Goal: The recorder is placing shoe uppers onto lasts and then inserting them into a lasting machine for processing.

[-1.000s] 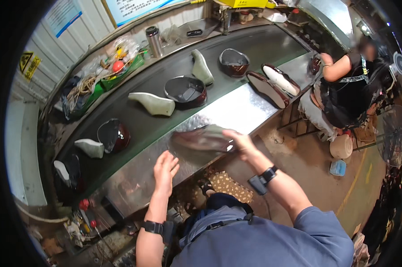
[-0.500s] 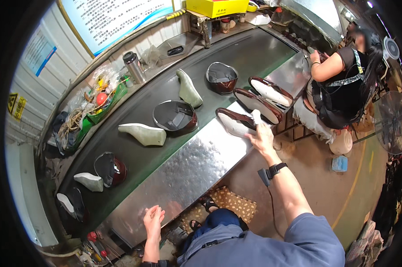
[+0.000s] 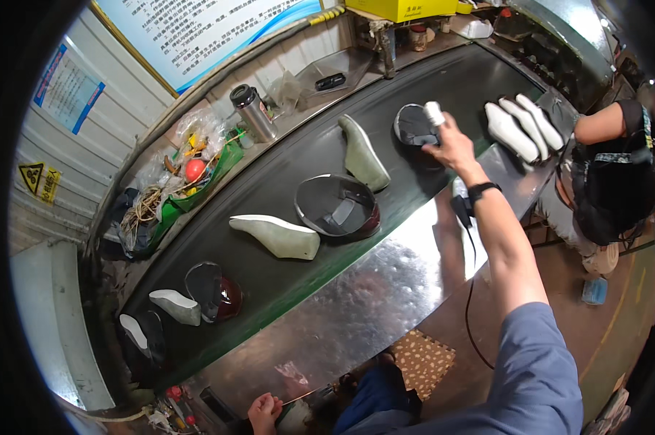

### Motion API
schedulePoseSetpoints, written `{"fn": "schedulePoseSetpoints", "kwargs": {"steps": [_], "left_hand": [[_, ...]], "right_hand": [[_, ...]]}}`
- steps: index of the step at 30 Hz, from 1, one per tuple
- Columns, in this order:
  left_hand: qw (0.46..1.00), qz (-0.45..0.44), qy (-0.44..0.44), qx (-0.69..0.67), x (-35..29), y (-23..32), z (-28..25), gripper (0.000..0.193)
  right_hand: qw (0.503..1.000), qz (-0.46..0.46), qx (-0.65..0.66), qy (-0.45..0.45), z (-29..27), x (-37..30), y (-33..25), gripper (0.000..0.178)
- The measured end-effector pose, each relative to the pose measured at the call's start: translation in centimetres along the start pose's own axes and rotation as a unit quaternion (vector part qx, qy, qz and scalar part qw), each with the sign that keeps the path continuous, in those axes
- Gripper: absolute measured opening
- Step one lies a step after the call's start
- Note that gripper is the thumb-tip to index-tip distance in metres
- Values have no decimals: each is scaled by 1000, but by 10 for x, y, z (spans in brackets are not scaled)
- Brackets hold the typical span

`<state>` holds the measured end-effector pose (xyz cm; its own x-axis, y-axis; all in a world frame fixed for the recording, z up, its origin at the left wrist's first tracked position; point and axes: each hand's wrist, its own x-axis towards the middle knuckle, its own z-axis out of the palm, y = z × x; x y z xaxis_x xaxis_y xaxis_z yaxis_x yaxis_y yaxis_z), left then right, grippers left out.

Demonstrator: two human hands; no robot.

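Note:
My right hand [image 3: 452,147] reaches over the dark belt at the right edge of a dark shoe upper [image 3: 412,129]. A white covering [image 3: 434,114] wraps one raised finger; my thumb stands apart from it over the upper, part of which my hand hides. At the bench's front edge, my left hand [image 3: 264,412] is loosely closed with nothing visible in it. Three white-faced shoe pieces [image 3: 512,132] lie side by side at the far right. Along the belt are a dark upper [image 3: 337,205], a grey-green shoe last [image 3: 364,154], and another last [image 3: 277,235].
A metal ledge [image 3: 342,304] runs along the belt's near side. Behind the belt stand a steel flask [image 3: 253,112] and a green bag of odds and ends [image 3: 197,181]. A co-worker's arm [image 3: 600,125] reaches in from the right. A black cable [image 3: 472,319] hangs below my right forearm.
My right hand has left the burgundy shoe and moved up to the upper on the belt. The three shoes have left the metal ledge; white-faced pieces now lie farther right. The view has shifted.

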<state>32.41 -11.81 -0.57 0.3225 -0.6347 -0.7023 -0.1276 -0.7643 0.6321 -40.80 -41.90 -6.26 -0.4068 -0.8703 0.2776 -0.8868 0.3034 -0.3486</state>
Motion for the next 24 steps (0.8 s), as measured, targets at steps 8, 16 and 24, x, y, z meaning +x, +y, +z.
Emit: {"fn": "schedulePoseSetpoints", "kwargs": {"steps": [8, 16, 24], "left_hand": [[998, -49, -50, -5, 4, -18, 14, 50], [998, -4, -43, -54, 8, -24, 22, 29], [978, 17, -192, -77, -17, -7, 61, 34]], "right_hand": [[995, 42, 52, -76, 67, 5, -101, 95], [989, -5, -49, -138, 44, 1, -113, 86], [979, 78, -96, -161, -74, -142, -42, 97]]}}
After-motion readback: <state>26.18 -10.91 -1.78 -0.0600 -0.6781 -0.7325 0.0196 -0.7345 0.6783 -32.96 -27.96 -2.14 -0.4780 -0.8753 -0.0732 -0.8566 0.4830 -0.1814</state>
